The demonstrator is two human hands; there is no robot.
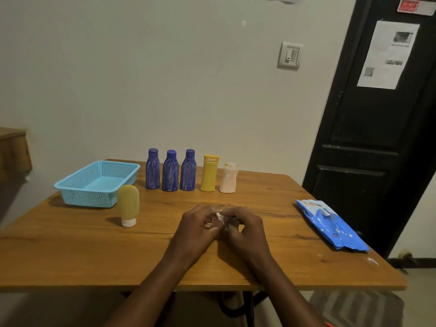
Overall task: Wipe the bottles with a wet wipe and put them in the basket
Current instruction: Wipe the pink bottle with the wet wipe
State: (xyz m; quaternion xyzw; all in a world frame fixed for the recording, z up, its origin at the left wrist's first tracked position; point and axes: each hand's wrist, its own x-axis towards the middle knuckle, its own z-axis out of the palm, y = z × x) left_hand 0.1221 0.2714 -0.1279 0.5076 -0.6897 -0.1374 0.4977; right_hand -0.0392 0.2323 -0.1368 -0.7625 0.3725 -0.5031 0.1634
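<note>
The left hand (197, 228) and the right hand (247, 228) meet fingertip to fingertip, and their shared grip is narrow, with curled fingers pinching a small crumpled white wet wipe (220, 216) between them. Most of the wipe is hidden inside the fingers. Both hands sit low over the brown wooden tabletop (70, 256), to the right of and nearer the person than the light blue perforated plastic basket (94, 199).

The basket lies on the far left part of the tabletop. Just beside its near right corner a mustard-yellow squeeze tube (128, 204) stands upright on its white cap. To the basket's right runs a row of upright bottles. First come three dark blue plastic bottles streaked with white (170, 172). After them stands a yellow flat-capped plastic bottle (209, 174), and a pale cream plastic bottle (228, 179) is farthest from the basket. None of the bottles is in the basket.

Well apart from the basket, at the tabletop's right edge, lies a blue soft plastic pack of wipes (330, 226).
</note>
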